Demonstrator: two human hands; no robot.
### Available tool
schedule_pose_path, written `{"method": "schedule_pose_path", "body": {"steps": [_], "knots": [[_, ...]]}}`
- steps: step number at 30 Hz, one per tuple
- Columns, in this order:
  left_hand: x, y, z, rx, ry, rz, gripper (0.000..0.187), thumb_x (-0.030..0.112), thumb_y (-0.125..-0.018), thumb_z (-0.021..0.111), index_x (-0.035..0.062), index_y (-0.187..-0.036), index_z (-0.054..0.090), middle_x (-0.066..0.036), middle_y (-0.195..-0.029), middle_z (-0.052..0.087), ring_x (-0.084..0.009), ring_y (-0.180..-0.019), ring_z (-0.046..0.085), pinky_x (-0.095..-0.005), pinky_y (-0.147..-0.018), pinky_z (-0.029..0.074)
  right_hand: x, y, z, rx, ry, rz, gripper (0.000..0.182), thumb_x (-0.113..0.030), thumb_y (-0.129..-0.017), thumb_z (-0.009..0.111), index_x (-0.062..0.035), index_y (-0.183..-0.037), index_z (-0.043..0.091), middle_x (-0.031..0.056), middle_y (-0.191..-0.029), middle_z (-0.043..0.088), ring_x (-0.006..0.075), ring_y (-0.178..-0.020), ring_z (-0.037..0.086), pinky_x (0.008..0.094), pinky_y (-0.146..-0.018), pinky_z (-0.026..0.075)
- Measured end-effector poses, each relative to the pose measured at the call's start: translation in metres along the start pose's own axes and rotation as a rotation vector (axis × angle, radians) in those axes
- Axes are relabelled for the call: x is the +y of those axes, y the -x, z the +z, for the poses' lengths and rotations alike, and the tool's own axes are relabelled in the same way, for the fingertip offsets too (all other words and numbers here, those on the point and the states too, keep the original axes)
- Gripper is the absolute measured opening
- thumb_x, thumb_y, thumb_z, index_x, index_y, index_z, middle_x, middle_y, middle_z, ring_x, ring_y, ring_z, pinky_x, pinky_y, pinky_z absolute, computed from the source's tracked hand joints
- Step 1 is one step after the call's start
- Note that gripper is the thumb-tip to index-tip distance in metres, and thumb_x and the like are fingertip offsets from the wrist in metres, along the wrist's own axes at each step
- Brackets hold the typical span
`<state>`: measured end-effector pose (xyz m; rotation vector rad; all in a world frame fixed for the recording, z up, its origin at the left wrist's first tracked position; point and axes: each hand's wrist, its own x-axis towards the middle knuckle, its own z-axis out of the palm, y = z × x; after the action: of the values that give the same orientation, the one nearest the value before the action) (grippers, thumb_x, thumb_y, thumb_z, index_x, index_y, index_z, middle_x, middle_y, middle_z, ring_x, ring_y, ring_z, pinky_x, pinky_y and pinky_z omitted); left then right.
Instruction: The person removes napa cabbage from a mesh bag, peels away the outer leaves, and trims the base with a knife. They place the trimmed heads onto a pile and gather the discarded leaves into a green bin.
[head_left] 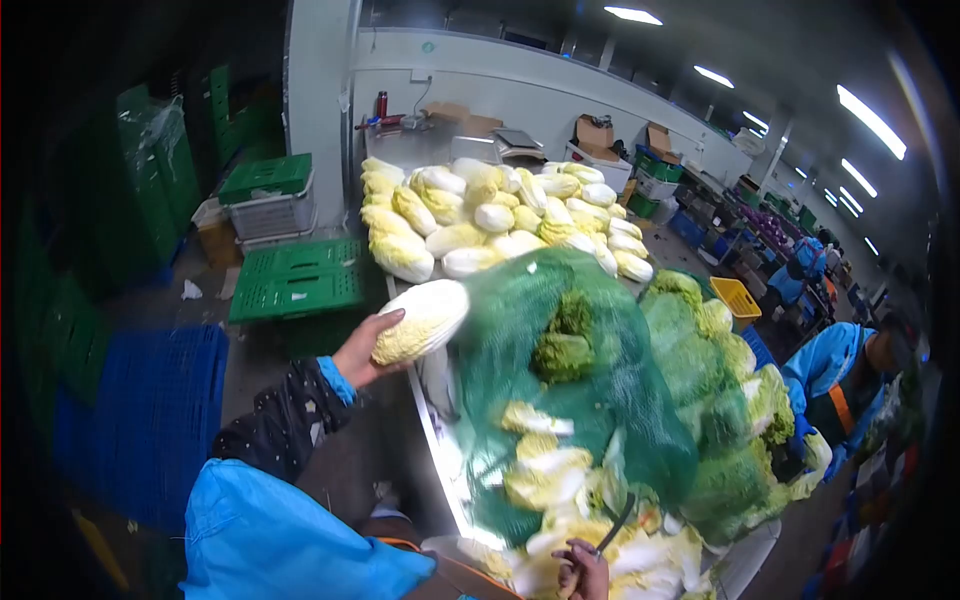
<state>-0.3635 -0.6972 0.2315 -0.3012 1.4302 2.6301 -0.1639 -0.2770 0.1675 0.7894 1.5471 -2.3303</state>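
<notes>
My left hand [366, 352] is closed around a trimmed napa cabbage [424, 320], held in the air left of the table's edge. Low in the view, my right hand [584, 572] grips a knife [617, 524] whose dark blade points up and to the right. Beneath and around that hand lie loose cabbage leaves [545, 478]. A green mesh net [630, 400] spreads over the middle of the table, with leafy green pieces [565, 350] on or under it. Farther back, many whole napa cabbages [500, 217] are piled up.
Green crates [298, 278] and a blue pallet-like stack [150, 420] stand at the left. Leafy greens in netting [715, 400] line the right side. Beyond them a person in blue sleeves [830, 365] bends over, near a yellow crate [735, 298].
</notes>
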Motion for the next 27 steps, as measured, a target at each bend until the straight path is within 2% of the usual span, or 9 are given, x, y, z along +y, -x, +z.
{"method": "schedule_pose_path", "body": {"steps": [7, 10, 12, 15, 19, 23, 24, 26, 27], "knots": [[0.127, -0.209, -0.079, 0.266, -0.535, -0.048, 0.047, 0.032, -0.073, 0.075, 0.0111, -0.111, 0.057, -0.002, -0.099, 0.064, -0.0137, -0.085, 0.063, -0.0347, -0.059, 0.055, 0.010, -0.037, 0.081, 0.253, -0.130, 0.135, 0.020, -0.018, -0.084, 0.061, -0.0041, -0.098, 0.060, 0.0060, -0.075, 0.062, 0.0097, -0.050, 0.050, 0.0211, -0.042, 0.040], [0.146, -0.300, -0.106, 0.297, -0.813, 0.126, 0.060, 0.030, -0.067, 0.079, 0.0076, -0.116, 0.055, -0.006, -0.102, 0.064, -0.0194, -0.088, 0.063, -0.0382, -0.069, 0.055, 0.018, -0.051, 0.113, 0.348, -0.053, 0.108, 0.016, -0.018, -0.084, 0.061, -0.0035, -0.091, 0.059, 0.0059, -0.069, 0.061, 0.0092, -0.049, 0.049, 0.0206, -0.040, 0.039], [0.147, -0.353, -0.130, 0.211, -1.312, 0.514, 0.070, 0.026, -0.060, 0.082, 0.0045, -0.120, 0.053, -0.011, -0.106, 0.063, -0.0273, -0.093, 0.062, -0.0377, -0.084, 0.050, 0.020, -0.058, 0.126, 0.356, -0.060, 0.154, 0.015, -0.018, -0.084, 0.061, -0.0039, -0.090, 0.059, 0.0054, -0.068, 0.060, 0.0093, -0.048, 0.048, 0.0213, -0.038, 0.039], [0.153, -0.383, -0.143, 0.045, -1.416, 0.588, 0.072, 0.019, -0.055, 0.082, 0.0053, -0.120, 0.055, -0.014, -0.111, 0.061, -0.0326, -0.102, 0.058, -0.0350, -0.095, 0.043, 0.015, -0.066, 0.141, 0.337, -0.051, 0.192, 0.013, -0.017, -0.083, 0.062, -0.0059, -0.089, 0.058, 0.0039, -0.066, 0.058, 0.0099, -0.043, 0.046, 0.0229, -0.033, 0.037], [0.170, -0.409, -0.154, 0.111, -1.750, 0.896, 0.066, 0.007, -0.053, 0.077, 0.0100, -0.116, 0.059, -0.014, -0.116, 0.058, -0.0314, -0.110, 0.050, -0.0386, -0.096, 0.040, 0.017, -0.077, 0.147, 0.427, -0.013, 0.183, 0.016, -0.020, -0.083, 0.064, -0.0083, -0.092, 0.057, 0.0027, -0.068, 0.057, 0.0095, -0.041, 0.044, 0.0233, -0.032, 0.035], [0.192, -0.414, -0.181, -0.100, -1.886, 0.551, 0.085, 0.005, -0.047, 0.083, 0.0065, -0.126, 0.050, -0.016, -0.121, 0.054, -0.0335, -0.116, 0.047, -0.0383, -0.100, 0.038, 0.024, -0.073, 0.154, 0.541, 0.026, 0.127, 0.017, -0.016, -0.083, 0.065, -0.0041, -0.094, 0.061, 0.0015, -0.069, 0.056, 0.0100, -0.052, 0.047, 0.0245, -0.045, 0.040], [0.195, -0.413, -0.190, -0.015, -1.822, 0.439, 0.087, 0.003, -0.047, 0.083, 0.0057, -0.127, 0.049, -0.017, -0.123, 0.053, -0.0325, -0.116, 0.048, -0.0379, -0.100, 0.038, 0.035, -0.081, 0.153, 0.503, 0.039, -0.041, 0.026, -0.019, -0.078, 0.061, -0.0020, -0.097, 0.055, 0.0131, -0.071, 0.060, 0.0135, -0.038, 0.043, 0.0271, -0.035, 0.038], [0.192, -0.404, -0.190, 0.200, -1.820, 0.430, 0.078, 0.002, -0.059, 0.079, 0.0059, -0.129, 0.046, -0.019, -0.122, 0.054, -0.0320, -0.115, 0.050, -0.0378, -0.098, 0.041, 0.048, -0.079, 0.159, 0.603, 0.013, -0.031, 0.013, -0.017, -0.077, 0.061, -0.0080, -0.075, 0.052, -0.0019, -0.055, 0.041, 0.0081, -0.041, 0.037, 0.0237, -0.038, 0.031], [0.179, -0.395, -0.169, 0.119, -1.655, 0.788, 0.068, 0.004, -0.067, 0.075, 0.0055, -0.129, 0.047, -0.019, -0.120, 0.056, -0.0305, -0.115, 0.051, -0.0374, -0.098, 0.040, 0.040, -0.073, 0.175, 0.625, -0.080, -0.074, 0.010, -0.012, -0.078, 0.058, -0.0094, -0.075, 0.049, -0.0024, -0.054, 0.039, 0.0082, -0.042, 0.037, 0.0240, -0.039, 0.031]]}}
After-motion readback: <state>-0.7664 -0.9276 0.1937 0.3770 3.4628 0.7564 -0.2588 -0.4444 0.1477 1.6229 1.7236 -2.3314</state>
